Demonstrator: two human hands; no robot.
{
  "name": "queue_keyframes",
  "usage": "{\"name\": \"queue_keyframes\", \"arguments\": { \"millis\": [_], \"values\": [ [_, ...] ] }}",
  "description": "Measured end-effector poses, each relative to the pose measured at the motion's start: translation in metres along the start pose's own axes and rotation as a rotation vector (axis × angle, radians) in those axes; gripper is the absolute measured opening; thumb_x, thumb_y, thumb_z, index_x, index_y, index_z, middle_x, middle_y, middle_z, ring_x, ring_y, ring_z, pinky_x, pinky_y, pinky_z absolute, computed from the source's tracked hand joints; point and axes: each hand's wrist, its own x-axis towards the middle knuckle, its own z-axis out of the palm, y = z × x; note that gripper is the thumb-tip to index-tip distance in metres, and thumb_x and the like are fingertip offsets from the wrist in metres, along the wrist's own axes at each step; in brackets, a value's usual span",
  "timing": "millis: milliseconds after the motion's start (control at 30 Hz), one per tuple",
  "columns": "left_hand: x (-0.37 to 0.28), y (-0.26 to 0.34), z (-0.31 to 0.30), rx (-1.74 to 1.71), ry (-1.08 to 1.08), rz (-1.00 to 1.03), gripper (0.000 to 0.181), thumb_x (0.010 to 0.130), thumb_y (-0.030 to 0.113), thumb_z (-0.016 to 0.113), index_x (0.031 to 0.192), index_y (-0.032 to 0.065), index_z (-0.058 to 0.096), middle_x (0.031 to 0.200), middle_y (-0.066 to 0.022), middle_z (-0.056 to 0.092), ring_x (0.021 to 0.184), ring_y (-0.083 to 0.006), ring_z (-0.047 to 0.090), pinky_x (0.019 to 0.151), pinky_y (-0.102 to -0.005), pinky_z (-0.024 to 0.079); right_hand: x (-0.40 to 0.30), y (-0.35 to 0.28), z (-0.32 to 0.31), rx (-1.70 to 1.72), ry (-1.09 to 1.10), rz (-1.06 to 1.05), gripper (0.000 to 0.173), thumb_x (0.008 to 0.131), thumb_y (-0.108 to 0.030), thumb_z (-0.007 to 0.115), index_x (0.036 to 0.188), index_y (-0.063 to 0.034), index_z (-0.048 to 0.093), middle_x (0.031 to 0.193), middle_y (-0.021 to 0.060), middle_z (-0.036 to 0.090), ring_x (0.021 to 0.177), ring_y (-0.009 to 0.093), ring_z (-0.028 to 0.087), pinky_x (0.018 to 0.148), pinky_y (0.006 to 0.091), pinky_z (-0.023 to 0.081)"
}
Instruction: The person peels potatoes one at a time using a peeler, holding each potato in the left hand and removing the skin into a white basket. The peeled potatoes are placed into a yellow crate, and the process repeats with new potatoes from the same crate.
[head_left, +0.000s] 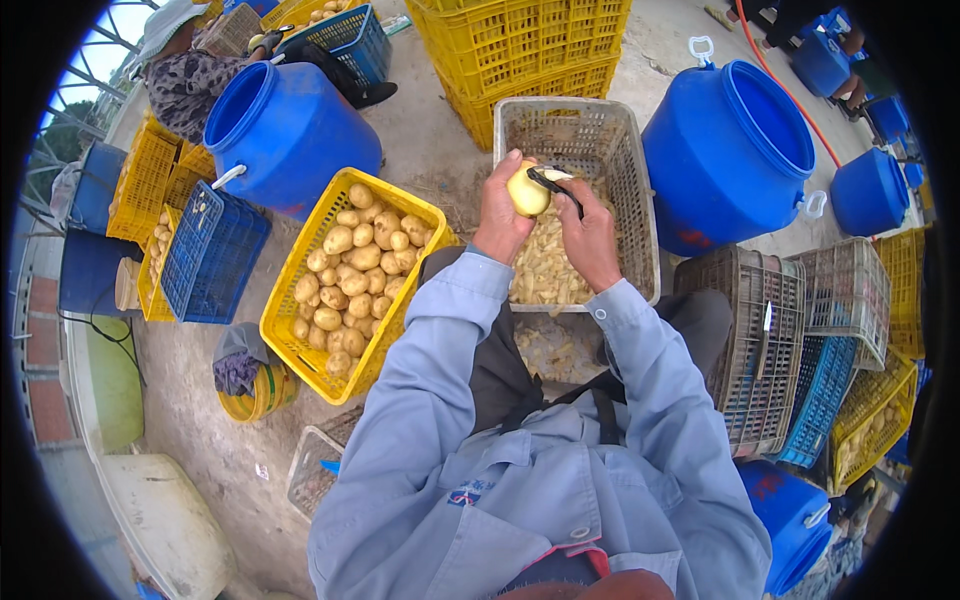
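In my left hand (500, 214) is a potato (528, 196), its pale yellow flesh bared over most of what shows. My right hand (592, 240) grips a black-handled peeler (570, 196), whose head touches the top of the potato; a strip of peel (553, 174) hangs at it. Both hands are above a grey slatted plastic crate (651, 247) that holds a heap of potato peelings (546, 259). To the left of my arms, a yellow crate (279, 319) full of unpeeled potatoes (360, 281) leans at a tilt by my knee.
Blue plastic drums (315, 139) (712, 157) flank the peelings crate. Stacked yellow crates (525, 52) rise beyond it. At right, a knife (765, 337) rests on an upturned crate (739, 300). A yellow bucket (259, 394) stands at left. Another person (187, 82) sits at upper left.
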Motion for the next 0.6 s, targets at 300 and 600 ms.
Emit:
{"name": "queue_keyframes", "arguments": {
  "millis": [300,600],
  "values": [
    [0.002,-0.001,-0.005,0.027,0.032,0.027,0.014,0.088,0.017,0.060,0.092,0.0049,0.055,0.082,-0.0094,0.060,0.076,-0.0228,0.061,0.072,-0.0367,0.052,-0.025,0.008,0.003,0.027,0.043,0.003,0.021,0.090,-0.004,0.055,0.110,0.0006,0.059,0.091,0.0133,0.064,0.080,0.017,0.059,0.070,0.0295,0.046],
    [0.007,0.005,-0.011,0.029,-0.024,0.063,0.017,0.089,0.020,0.056,0.095,0.0040,0.052,0.083,-0.0092,0.060,0.077,-0.0246,0.061,0.070,-0.0372,0.053,-0.046,0.013,0.012,0.028,0.030,0.065,0.021,0.091,-0.007,0.054,0.110,-0.0003,0.059,0.081,0.0090,0.058,0.069,0.012,0.051,0.063,0.0276,0.043]
  ]
}}
